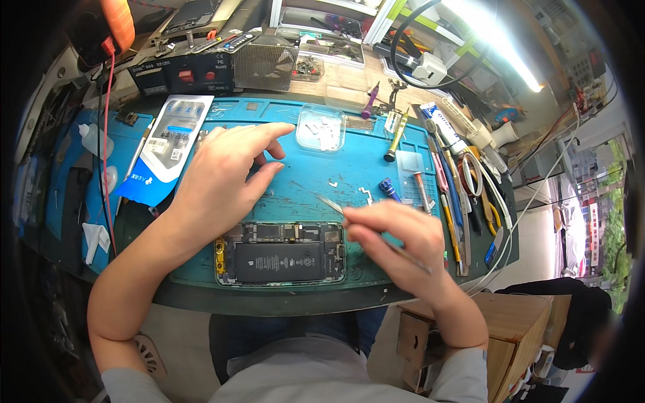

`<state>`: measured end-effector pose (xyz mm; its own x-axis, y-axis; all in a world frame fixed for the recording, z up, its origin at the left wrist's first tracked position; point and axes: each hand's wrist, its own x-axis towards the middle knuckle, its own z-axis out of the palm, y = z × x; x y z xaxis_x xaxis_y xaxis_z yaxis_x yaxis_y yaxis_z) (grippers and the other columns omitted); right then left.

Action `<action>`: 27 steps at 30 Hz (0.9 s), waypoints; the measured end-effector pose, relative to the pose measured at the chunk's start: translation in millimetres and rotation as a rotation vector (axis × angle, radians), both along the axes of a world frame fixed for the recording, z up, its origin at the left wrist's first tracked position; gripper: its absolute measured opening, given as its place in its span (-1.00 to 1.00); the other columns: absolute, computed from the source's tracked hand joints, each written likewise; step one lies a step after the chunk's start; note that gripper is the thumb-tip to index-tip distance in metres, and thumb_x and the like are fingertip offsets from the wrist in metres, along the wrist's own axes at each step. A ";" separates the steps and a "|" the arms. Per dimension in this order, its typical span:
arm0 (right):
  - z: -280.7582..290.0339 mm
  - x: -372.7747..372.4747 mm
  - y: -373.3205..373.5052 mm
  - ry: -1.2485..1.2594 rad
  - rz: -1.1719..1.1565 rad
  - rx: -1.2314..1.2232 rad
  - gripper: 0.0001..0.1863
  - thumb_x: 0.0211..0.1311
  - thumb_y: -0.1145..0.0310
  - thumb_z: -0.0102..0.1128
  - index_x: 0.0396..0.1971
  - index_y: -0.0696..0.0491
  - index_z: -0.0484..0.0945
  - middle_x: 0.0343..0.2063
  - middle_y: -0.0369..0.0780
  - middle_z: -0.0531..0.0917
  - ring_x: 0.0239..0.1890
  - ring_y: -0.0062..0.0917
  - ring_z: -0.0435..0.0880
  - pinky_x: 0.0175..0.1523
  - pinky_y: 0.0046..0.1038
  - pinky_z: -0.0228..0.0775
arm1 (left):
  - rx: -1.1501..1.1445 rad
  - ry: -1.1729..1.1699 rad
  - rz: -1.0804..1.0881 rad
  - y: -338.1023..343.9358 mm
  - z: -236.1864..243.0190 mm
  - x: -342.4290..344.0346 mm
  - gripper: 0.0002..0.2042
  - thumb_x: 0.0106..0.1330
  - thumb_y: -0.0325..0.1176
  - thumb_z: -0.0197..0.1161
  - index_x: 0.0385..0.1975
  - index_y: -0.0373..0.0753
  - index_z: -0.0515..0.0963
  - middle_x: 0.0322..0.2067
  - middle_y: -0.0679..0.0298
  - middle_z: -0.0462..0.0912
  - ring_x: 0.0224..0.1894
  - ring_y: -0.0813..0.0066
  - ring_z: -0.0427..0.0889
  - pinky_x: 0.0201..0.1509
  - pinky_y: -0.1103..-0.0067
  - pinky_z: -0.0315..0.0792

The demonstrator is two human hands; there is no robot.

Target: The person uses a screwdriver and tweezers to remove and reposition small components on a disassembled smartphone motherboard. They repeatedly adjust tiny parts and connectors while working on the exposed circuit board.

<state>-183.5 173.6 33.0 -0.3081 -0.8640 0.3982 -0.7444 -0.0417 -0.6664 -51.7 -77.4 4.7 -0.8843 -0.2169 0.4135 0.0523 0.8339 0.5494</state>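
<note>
Across the worktop (359, 75) spreads a blue mat (302, 174), with an opened phone (282, 258) near its front edge. Above it, the left hand (232, 161) hangs empty and loosely curled, while the right hand (400, 242) pinches tweezers (330, 203) near tiny white pieces (364, 192).
</note>
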 end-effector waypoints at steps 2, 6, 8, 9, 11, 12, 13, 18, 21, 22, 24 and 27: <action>0.0 -10.8 -21.9 -0.052 0.017 0.036 -0.78 0.33 0.52 0.46 -0.05 0.19 0.77 -0.26 -0.08 0.82 -0.28 -0.34 0.83 -0.17 -0.41 0.64 | -0.001 -0.012 0.011 -1.6 -1.6 1.7 -0.49 0.31 -0.57 0.42 0.30 -0.19 0.60 -0.14 0.28 0.78 -0.16 0.32 0.63 0.00 0.41 0.52; -8.7 -18.4 -45.3 -0.199 -0.020 0.128 -0.79 0.37 0.43 0.45 -0.07 0.17 0.79 -0.25 -0.09 0.83 -0.26 -0.38 0.84 -0.14 -0.42 0.65 | 0.005 -0.019 0.011 -1.9 -0.2 3.3 -0.50 0.33 -0.58 0.40 0.29 -0.19 0.60 -0.15 0.27 0.79 -0.15 0.30 0.65 0.02 0.40 0.51; -14.1 -19.5 -49.2 -0.249 -0.038 0.133 -0.79 0.38 0.40 0.45 -0.08 0.17 0.80 -0.24 -0.10 0.84 -0.25 -0.40 0.84 -0.14 -0.43 0.65 | 0.002 -0.022 -0.004 -0.8 0.2 3.7 -0.52 0.34 -0.58 0.38 0.28 -0.19 0.60 -0.16 0.27 0.80 -0.13 0.29 0.67 0.05 0.39 0.49; -13.7 -19.1 -49.9 -0.250 -0.036 0.131 -0.79 0.38 0.40 0.46 -0.08 0.16 0.80 -0.25 -0.10 0.84 -0.24 -0.41 0.85 -0.13 -0.44 0.66 | -0.008 -0.017 -0.020 -0.2 1.5 3.7 -0.53 0.35 -0.58 0.37 0.28 -0.19 0.60 -0.16 0.27 0.81 -0.13 0.28 0.67 0.07 0.39 0.47; -11.8 -18.2 -46.9 -0.255 -0.040 0.126 -0.79 0.38 0.39 0.46 -0.07 0.16 0.80 -0.25 -0.11 0.84 -0.23 -0.43 0.85 -0.11 -0.45 0.66 | -0.020 -0.013 -0.051 1.0 0.6 3.6 -0.55 0.36 -0.58 0.35 0.27 -0.20 0.61 -0.15 0.28 0.83 -0.11 0.28 0.68 0.10 0.39 0.45; -10.1 -18.6 -45.3 -0.248 -0.061 0.134 -0.78 0.38 0.39 0.47 -0.07 0.16 0.80 -0.25 -0.11 0.84 -0.23 -0.43 0.85 -0.11 -0.45 0.66 | -0.022 -0.012 -0.062 2.0 -0.3 4.0 -0.56 0.36 -0.57 0.35 0.26 -0.20 0.61 -0.14 0.29 0.84 -0.10 0.28 0.69 0.11 0.38 0.43; -7.3 -19.2 -43.1 -0.240 -0.083 0.139 -0.78 0.37 0.40 0.47 -0.07 0.17 0.80 -0.25 -0.11 0.84 -0.23 -0.44 0.85 -0.12 -0.46 0.66 | -0.026 -0.010 -0.074 3.1 0.0 4.3 -0.57 0.37 -0.57 0.34 0.25 -0.20 0.61 -0.14 0.30 0.84 -0.10 0.28 0.69 0.12 0.38 0.42; 4.5 -21.6 -20.6 -0.237 -0.167 0.116 -0.77 0.35 0.44 0.48 -0.06 0.18 0.80 -0.28 -0.14 0.84 -0.26 -0.50 0.84 -0.17 -0.49 0.63 | -0.046 -0.017 -0.107 3.5 -1.9 3.6 -0.60 0.38 -0.55 0.34 0.22 -0.21 0.64 -0.11 0.35 0.86 -0.09 0.32 0.69 0.12 0.38 0.40; 5.3 -14.0 10.4 -0.115 -0.085 0.082 -0.78 0.29 0.51 0.49 -0.08 0.19 0.80 -0.28 -0.14 0.84 -0.33 -0.48 0.83 -0.22 -0.50 0.63 | -0.064 -0.030 -0.114 2.4 -1.4 3.9 -0.62 0.39 -0.54 0.35 0.21 -0.21 0.65 -0.12 0.37 0.86 -0.09 0.33 0.69 0.12 0.38 0.40; -0.8 -9.6 20.6 -0.117 -0.047 0.055 -0.78 0.28 0.52 0.50 -0.09 0.19 0.80 -0.28 -0.13 0.84 -0.32 -0.48 0.83 -0.22 -0.50 0.62 | -0.075 -0.033 -0.117 2.8 -0.2 2.7 -0.62 0.39 -0.54 0.35 0.20 -0.20 0.66 -0.12 0.37 0.86 -0.10 0.33 0.69 0.12 0.38 0.40; -8.4 0.7 31.8 -0.086 -0.036 0.023 -0.75 0.26 0.57 0.50 -0.07 0.21 0.79 -0.28 -0.11 0.83 -0.33 -0.44 0.81 -0.23 -0.49 0.62 | -0.073 -0.031 -0.120 2.8 0.8 1.5 -0.62 0.39 -0.53 0.35 0.20 -0.20 0.66 -0.12 0.36 0.86 -0.09 0.34 0.70 0.12 0.38 0.40; -16.1 7.7 37.8 -0.115 -0.005 0.027 -0.75 0.25 0.60 0.49 -0.07 0.23 0.78 -0.29 -0.11 0.83 -0.33 -0.43 0.81 -0.22 -0.50 0.63 | -0.067 -0.035 -0.110 2.9 0.7 2.6 -0.62 0.39 -0.53 0.35 0.21 -0.20 0.66 -0.12 0.34 0.86 -0.07 0.35 0.72 0.13 0.40 0.40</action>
<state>-175.7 211.5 17.0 -0.3548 -0.8722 0.3369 -0.6630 -0.0194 -0.7484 -49.0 -74.5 5.4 -0.9154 -0.0907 0.3922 0.1271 0.8593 0.4954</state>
